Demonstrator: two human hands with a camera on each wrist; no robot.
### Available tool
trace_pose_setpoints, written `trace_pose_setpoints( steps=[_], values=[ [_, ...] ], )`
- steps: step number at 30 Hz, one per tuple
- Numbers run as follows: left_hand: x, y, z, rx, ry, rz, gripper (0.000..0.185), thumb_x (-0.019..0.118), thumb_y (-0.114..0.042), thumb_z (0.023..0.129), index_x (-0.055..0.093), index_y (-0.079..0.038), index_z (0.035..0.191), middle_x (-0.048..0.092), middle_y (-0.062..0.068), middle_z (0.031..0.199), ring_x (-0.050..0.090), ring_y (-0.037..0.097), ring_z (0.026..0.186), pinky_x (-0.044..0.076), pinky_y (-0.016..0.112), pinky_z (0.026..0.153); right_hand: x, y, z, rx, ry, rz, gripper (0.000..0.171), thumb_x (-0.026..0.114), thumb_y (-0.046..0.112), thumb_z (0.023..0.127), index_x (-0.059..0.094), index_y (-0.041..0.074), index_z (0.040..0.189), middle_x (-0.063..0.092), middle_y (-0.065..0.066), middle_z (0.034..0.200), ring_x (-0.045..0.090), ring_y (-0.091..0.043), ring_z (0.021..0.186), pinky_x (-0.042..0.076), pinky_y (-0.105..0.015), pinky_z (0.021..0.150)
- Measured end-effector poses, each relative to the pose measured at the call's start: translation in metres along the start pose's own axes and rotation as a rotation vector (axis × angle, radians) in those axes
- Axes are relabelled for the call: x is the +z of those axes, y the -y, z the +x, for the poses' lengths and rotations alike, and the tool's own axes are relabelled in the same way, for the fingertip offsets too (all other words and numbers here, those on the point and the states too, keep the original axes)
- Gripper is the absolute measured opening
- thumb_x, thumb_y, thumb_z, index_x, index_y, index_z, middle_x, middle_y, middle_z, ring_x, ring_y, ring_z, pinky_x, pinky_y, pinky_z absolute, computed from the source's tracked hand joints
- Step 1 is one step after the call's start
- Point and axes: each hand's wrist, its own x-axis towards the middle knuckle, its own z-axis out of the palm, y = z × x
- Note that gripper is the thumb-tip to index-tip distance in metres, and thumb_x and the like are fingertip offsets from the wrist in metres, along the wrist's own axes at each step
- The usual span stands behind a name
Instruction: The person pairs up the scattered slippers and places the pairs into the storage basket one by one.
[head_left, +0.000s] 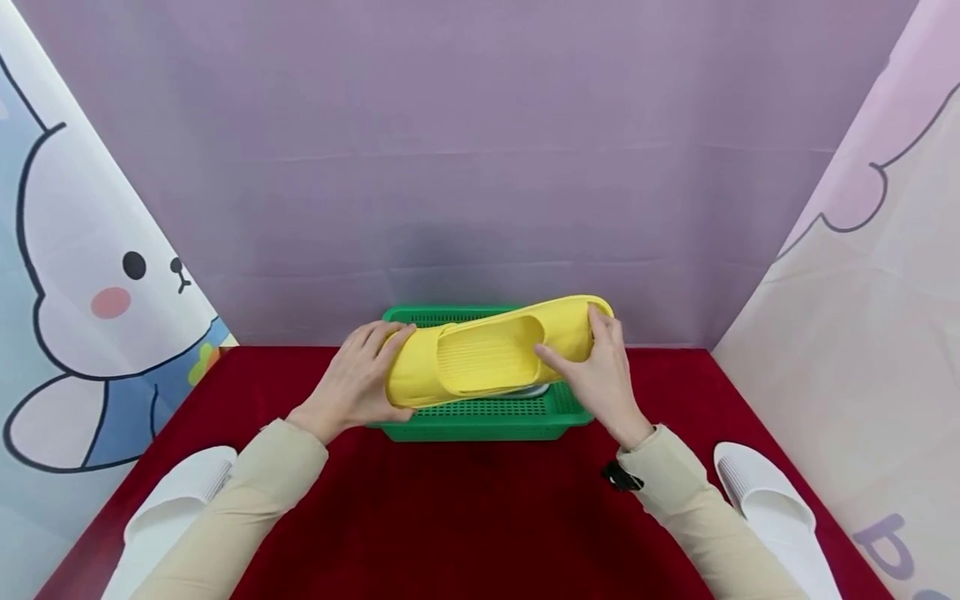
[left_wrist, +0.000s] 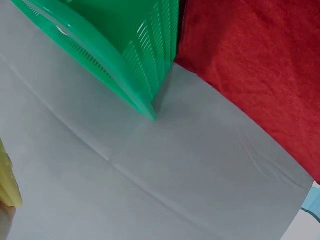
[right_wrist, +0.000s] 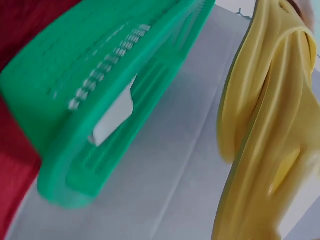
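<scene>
From my head view I see the yellow slipper (head_left: 491,354) held just above the green basket (head_left: 480,417), between both hands. It is a soft, closed-toe slipper with a ribbed insole and a smooth upper; the wrist views show its fabric as glossy and folded.

Going left to right: one white slipper (head_left: 176,504) lies at the near left edge of the red cloth (head_left: 465,508). My left hand (head_left: 358,383) grips the heel end of the yellow slipper, fingers close together and curled over its rim, thumb underneath. The single yellow slipper spans the gap, and something pale and flat (head_left: 532,390) peeks out beneath it inside the basket; I cannot tell what it is. My right hand (head_left: 600,375) holds the toe end, fingers wrapped over the top of the toe, thumb pressed against the edge of the upper. A second white slipper (head_left: 765,504) lies at the near right.

My count: one yellow slipper, two white slippers, one basket, two hands.

The yellow slipper's long axis runs left to right across the basket, toe to my right and tilted slightly up and away, heel to my left, opening facing up towards me.
</scene>
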Motion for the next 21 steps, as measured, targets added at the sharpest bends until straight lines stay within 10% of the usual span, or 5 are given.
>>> trace_pose_setpoints(
  steps=[7,12,21],
  values=[
    [0.001,0.003,-0.003,0.012,-0.049,-0.039,0.107,0.079,-0.053,0.041,0.042,-0.005,0.13,0.05,0.012,0.12,0.044,0.031,0.112,0.04,0.048,0.094,-0.013,-0.012,0.002,-0.231,0.005,-0.101,0.093,0.073,0.043,0.073,0.029,-0.001,0.141,0.029,-0.017,0.14,0.032,-0.031,0.126,0.035,-0.049,0.1],
    [0.0,0.002,-0.006,0.02,-0.058,-0.053,0.106,0.079,-0.051,0.041,0.043,-0.005,0.13,0.049,0.012,0.12,0.044,0.031,0.112,0.04,0.048,0.093,-0.024,-0.023,0.005,-0.579,-0.029,-0.2,0.098,0.084,0.027,0.063,0.031,-0.005,0.139,0.034,-0.022,0.138,0.032,-0.035,0.126,0.033,-0.052,0.101],
    [-0.004,0.001,-0.008,0.057,-0.027,-0.103,0.094,0.072,-0.048,0.05,0.044,-0.007,0.129,0.049,0.009,0.122,0.042,0.028,0.116,0.037,0.045,0.098,-0.034,-0.036,0.015,-0.909,0.085,-0.571,0.131,0.088,0.052,0.039,0.026,0.0,0.141,0.032,-0.019,0.141,0.03,-0.035,0.128,0.027,-0.053,0.102]
  ],
)
